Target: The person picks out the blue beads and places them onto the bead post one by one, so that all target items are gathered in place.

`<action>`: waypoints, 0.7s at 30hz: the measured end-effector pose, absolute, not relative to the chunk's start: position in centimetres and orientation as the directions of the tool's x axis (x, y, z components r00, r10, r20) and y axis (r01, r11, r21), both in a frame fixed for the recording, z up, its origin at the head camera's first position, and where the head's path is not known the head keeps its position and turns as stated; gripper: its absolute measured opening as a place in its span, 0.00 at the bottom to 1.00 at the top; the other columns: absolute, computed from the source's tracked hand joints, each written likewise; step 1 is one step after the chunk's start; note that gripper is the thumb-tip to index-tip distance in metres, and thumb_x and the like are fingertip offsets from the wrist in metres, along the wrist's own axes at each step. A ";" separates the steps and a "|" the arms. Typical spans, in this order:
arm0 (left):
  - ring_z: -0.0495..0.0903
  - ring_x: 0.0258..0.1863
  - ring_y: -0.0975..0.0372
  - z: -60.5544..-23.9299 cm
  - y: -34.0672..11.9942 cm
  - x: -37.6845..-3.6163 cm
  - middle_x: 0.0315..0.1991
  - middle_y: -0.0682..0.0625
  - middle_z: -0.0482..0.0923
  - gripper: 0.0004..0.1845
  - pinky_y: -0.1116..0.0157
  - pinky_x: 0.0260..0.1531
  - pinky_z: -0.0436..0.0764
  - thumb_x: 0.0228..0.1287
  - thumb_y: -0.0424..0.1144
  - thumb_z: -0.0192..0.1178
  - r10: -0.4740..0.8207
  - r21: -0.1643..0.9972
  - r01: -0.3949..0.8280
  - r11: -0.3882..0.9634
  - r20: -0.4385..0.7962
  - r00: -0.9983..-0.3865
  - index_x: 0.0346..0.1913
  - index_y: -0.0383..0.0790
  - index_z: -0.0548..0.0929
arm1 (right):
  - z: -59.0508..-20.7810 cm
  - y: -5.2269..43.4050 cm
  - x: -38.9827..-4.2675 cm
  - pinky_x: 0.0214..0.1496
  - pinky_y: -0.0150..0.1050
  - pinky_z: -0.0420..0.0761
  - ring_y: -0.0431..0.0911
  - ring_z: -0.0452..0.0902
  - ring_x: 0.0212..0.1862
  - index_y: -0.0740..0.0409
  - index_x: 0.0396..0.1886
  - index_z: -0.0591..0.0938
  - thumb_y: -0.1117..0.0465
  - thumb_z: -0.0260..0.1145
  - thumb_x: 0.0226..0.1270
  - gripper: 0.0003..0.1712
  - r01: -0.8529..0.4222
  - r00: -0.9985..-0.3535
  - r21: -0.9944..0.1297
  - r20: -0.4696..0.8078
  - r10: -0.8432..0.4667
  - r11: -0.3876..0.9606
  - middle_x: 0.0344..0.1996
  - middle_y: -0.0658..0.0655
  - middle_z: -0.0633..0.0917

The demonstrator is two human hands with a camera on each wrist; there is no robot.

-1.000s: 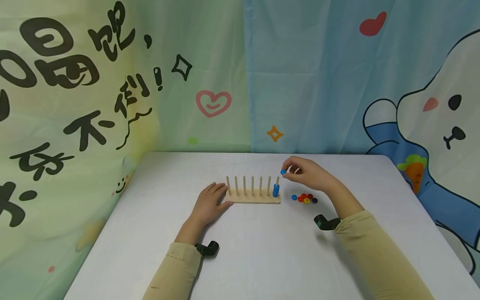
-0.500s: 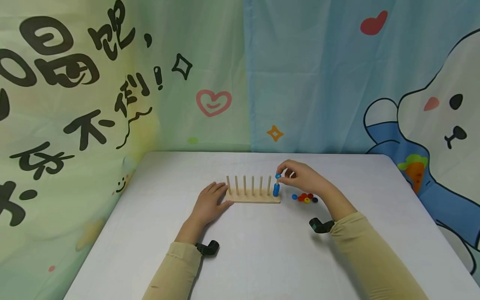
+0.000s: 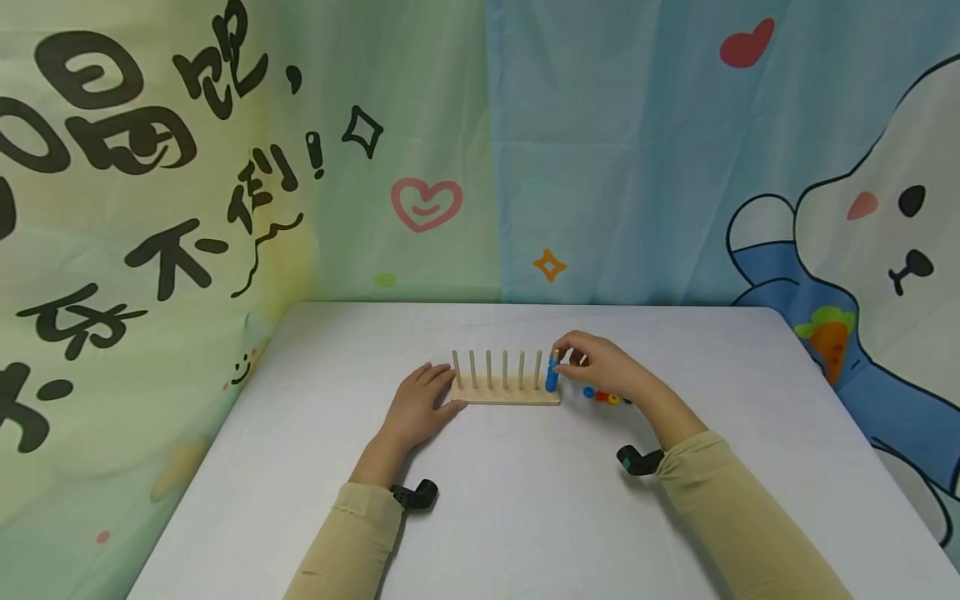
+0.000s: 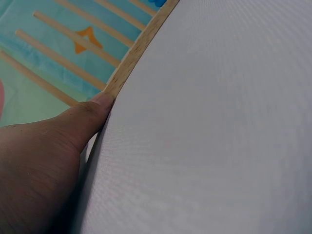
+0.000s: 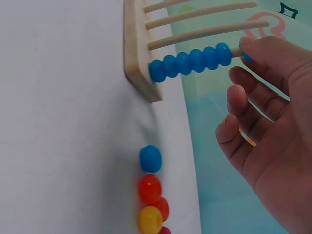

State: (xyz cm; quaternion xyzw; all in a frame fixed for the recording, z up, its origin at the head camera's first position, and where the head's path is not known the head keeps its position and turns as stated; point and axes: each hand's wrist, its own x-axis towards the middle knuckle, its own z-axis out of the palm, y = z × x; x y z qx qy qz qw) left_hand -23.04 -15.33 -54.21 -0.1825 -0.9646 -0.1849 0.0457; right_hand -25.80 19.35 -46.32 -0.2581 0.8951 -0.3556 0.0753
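Observation:
A wooden peg stand [image 3: 506, 395] with a row of upright pegs is on the white table. My left hand [image 3: 423, 404] holds its left end, with the thumb [image 4: 90, 109] against the front edge and the other fingers round the end. At the rightmost peg, my right hand [image 3: 603, 365] pinches a blue bead [image 5: 247, 57] at the peg's tip. Below it, several blue beads [image 5: 190, 62] are stacked on that peg down to the base. The other pegs carry no beads. My right middle, ring and little fingers are loosely bent, away from the stand.
Right of the stand lie several loose beads: a blue bead [image 5: 150, 159], red beads [image 5: 149, 188] and a yellow bead [image 5: 150, 220], partly hidden behind my right hand in the head view. A printed curtain [image 3: 600, 167] hangs behind the table [image 3: 510, 500].
My right hand has moved left and down, bringing the blue bead from beside the rightmost peg onto its tip. My left hand and the stand have stayed put.

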 end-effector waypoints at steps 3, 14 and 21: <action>0.61 0.75 0.48 -54.2 -15.3 -23.0 0.72 0.49 0.69 0.35 0.48 0.75 0.60 0.67 0.60 0.59 0.336 0.339 0.371 0.865 0.157 -0.929 0.71 0.45 0.71 | -46.7 19.4 -25.7 0.39 0.38 0.79 0.45 0.75 0.42 0.52 0.53 0.80 0.55 0.67 0.69 0.16 -0.410 -0.856 -0.668 0.047 -0.515 0.621 0.45 0.49 0.81; 0.62 0.74 0.47 -54.1 -15.4 -23.0 0.71 0.48 0.70 0.34 0.48 0.74 0.62 0.67 0.59 0.59 0.351 0.334 0.393 0.857 0.180 -0.919 0.70 0.44 0.72 | -46.7 20.7 -24.3 0.43 0.39 0.80 0.44 0.76 0.42 0.54 0.55 0.81 0.55 0.63 0.72 0.15 -0.405 -0.872 -0.656 0.069 -0.484 0.637 0.46 0.53 0.83; 0.62 0.74 0.47 -54.1 -15.4 -23.0 0.71 0.48 0.69 0.35 0.49 0.75 0.61 0.67 0.60 0.59 0.353 0.333 0.391 0.858 0.171 -0.920 0.71 0.45 0.71 | -48.0 23.1 -22.5 0.31 0.35 0.80 0.45 0.78 0.32 0.55 0.46 0.84 0.54 0.62 0.74 0.11 -0.268 -0.907 -0.707 -0.043 -0.418 0.655 0.34 0.55 0.85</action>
